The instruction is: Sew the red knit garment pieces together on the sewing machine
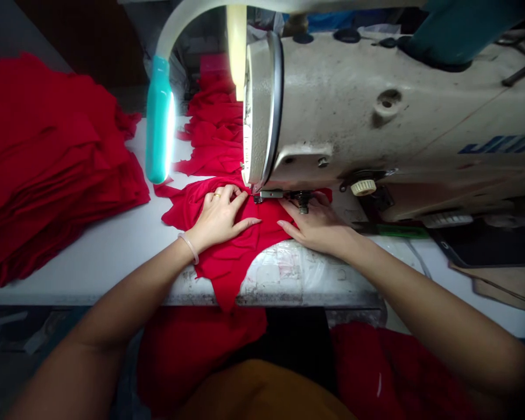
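A piece of red fabric point(266, 224) lies under the presser foot point(258, 199) of a sewing machine point(332, 105), one pointed end hanging over the table's front edge. My left hand point(221, 216) rests on the fabric left of the foot. Its fingers bend at the tips and its thumb is stretched out, apart from them. On the right of the foot, my right hand point(317, 224) lies on the cloth with thumb and fingers apart. Machine parts hide some of its fingertips. Both hands touch the fabric from above, and neither shows a grip on it.
A tall stack of red fabric pieces point(56, 169) stands at the left. More red cloth point(216, 128) lies behind the machine head. A lit teal lamp point(158, 122) hangs over the white table point(114, 256). At the right are a green-handled tool point(402, 231) and a dark tablet-like object point(494, 242).
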The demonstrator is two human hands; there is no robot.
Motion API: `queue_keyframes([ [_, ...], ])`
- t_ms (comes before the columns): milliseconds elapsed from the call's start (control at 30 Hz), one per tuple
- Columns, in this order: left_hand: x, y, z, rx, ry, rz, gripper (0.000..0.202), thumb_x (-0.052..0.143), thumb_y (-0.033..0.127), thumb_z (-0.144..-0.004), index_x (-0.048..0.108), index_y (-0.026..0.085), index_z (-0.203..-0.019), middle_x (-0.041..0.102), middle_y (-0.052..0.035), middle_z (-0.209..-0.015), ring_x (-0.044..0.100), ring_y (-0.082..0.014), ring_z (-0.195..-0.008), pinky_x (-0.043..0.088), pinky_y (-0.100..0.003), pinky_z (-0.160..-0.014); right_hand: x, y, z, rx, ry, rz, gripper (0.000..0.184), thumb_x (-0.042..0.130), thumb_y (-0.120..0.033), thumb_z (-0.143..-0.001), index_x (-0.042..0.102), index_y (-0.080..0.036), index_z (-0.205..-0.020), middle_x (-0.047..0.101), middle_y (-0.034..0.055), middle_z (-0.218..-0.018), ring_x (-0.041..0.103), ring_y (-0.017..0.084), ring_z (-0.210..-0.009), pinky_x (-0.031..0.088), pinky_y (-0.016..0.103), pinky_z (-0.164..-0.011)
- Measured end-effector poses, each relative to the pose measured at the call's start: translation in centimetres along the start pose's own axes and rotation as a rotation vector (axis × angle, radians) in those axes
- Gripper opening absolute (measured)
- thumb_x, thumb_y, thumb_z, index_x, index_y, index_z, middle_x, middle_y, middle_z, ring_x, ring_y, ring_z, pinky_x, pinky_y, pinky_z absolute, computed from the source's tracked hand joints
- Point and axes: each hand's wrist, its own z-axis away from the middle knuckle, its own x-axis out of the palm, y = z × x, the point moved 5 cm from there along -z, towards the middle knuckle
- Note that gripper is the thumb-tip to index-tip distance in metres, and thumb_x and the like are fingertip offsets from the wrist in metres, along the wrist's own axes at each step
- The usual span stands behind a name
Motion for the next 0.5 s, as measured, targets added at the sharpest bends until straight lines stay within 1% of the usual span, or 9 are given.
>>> queue_keyframes([
  [33,0.02,0.03,-0.03,-0.013,0.005,-0.005,0.068,0.041,0.069,-0.092,0.053,0.017,-0.134,0.050,-0.0177,-0.126,0.048,-0.0340,-0.112,0.040,-0.045,-0.090,-0.18,0.07,0.09,-0.015,0.000,0.010,0.058,0.037,-0.041,-0.097,0.042,-0.015,-0.148,0.058,0.0175,-0.134,0.043,0.037,-0.132,0.029,0.056,-0.112],
  [100,0.02,0.24,-0.04,-0.040,0.017,-0.018,0.068,0.042,0.069,-0.092,0.053,0.017,-0.134,0.050,-0.0177,-0.126,0.048,-0.0339,-0.112,0.040,-0.045,-0.089,-0.39,-0.06,0.20,-0.026,-0.022,0.022,0.058,0.037,-0.039,-0.097,0.036,-0.022,-0.152,0.057,0.0153,-0.136,0.042,0.037,-0.133,0.028,0.057,-0.112],
  [167,0.01,0.51,-0.01,-0.058,0.024,-0.024,0.068,0.042,0.069,-0.092,0.052,0.017,-0.134,0.050,-0.0176,-0.127,0.048,-0.0337,-0.111,0.040,-0.044,-0.089,-0.41,-0.38,0.20,-0.016,-0.056,0.027,0.059,0.038,-0.036,-0.096,0.032,-0.029,-0.154,0.054,0.0135,-0.138,0.041,0.038,-0.134,0.027,0.059,-0.112],
  [200,0.01,0.63,0.00,-0.061,0.024,-0.024,0.068,0.042,0.069,-0.092,0.052,0.017,-0.134,0.050,-0.0175,-0.127,0.048,-0.0336,-0.111,0.040,-0.044,-0.089,-0.40,-0.53,0.15,-0.003,-0.064,0.029,0.059,0.040,-0.035,-0.096,0.032,-0.030,-0.154,0.054,0.0133,-0.139,0.040,0.038,-0.135,0.027,0.060,-0.112],
  [367,0.05,0.61,-0.13,-0.067,0.014,-0.003,0.067,0.042,0.069,-0.092,0.053,0.017,-0.133,0.049,-0.0178,-0.128,0.047,-0.0345,-0.112,0.039,-0.046,-0.089,-0.33,-0.79,-0.21,0.035,-0.042,0.007,0.063,0.045,-0.036,-0.092,0.033,-0.027,-0.154,0.057,0.0139,-0.133,0.036,0.040,-0.138,0.029,0.062,-0.112],
  [500,0.07,0.44,-0.23,-0.065,0.023,-0.005,0.067,0.043,0.069,-0.091,0.053,0.018,-0.133,0.049,-0.0175,-0.128,0.048,-0.0336,-0.110,0.039,-0.045,-0.088,-0.44,-0.79,-0.24,0.022,-0.031,-0.016,0.064,0.047,-0.038,-0.092,0.034,-0.027,-0.153,0.053,0.0134,-0.140,0.036,0.040,-0.138,0.028,0.062,-0.112],
])
